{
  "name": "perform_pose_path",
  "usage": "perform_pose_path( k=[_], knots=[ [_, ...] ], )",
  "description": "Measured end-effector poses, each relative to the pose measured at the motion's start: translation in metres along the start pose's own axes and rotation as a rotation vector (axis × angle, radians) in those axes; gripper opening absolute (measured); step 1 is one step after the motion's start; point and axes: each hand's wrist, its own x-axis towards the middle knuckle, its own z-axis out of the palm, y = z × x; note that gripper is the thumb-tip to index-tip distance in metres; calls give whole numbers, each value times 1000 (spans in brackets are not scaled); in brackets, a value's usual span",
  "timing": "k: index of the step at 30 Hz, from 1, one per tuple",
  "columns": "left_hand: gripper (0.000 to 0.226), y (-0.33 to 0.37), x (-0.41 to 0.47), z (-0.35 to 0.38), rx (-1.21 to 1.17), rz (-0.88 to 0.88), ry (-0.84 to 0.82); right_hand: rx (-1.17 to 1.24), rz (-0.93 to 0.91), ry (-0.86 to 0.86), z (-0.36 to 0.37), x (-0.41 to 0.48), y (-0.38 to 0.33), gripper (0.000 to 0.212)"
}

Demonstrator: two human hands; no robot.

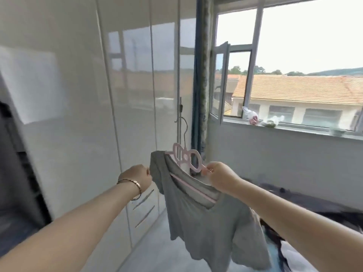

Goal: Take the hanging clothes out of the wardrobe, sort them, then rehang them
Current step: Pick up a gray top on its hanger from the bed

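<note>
Glossy white wardrobe doors (78,95) fill the left side, with a wide window (294,55) and its sill (294,127) to the right. Between my hands, in front of those doors, hangs a grey T-shirt (206,222), partly on a pink hanger (188,160) whose wire hook points up. My left hand (137,177) has its fingers (146,174) curled on the shirt's shoulder fabric. My right hand (220,177) pinches the hanger's near end. A thin bracelet (135,185) circles my left wrist.
</note>
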Motion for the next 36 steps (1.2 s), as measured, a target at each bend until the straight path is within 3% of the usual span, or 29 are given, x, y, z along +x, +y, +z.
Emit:
perform_pose_path(
  k=[5, 13, 23, 29, 32, 36],
  knots=[
    [28, -96, 10, -44, 36, -295, 79, 125, -119, -234, 50, 74, -90, 21],
    [28, -229, 11, -123, 40, -608, 212, 482, -263, -554, 122, 131, -252, 28],
    [32, -341, 21, -170, 76, -947, 248, 414, -494, -595, 218, 173, -449, 35],
    [30, -412, 41, -197, 42, -1045, 318, 438, -611, -653, 281, 200, -554, 34],
    [27, -450, 51, -217, 13, -1088, 367, 512, -644, -725, 305, 214, -602, 23],
    [28, -492, 56, -241, 5, -1155, 401, 554, -757, -805, 320, 221, -669, 28]
  ],
)
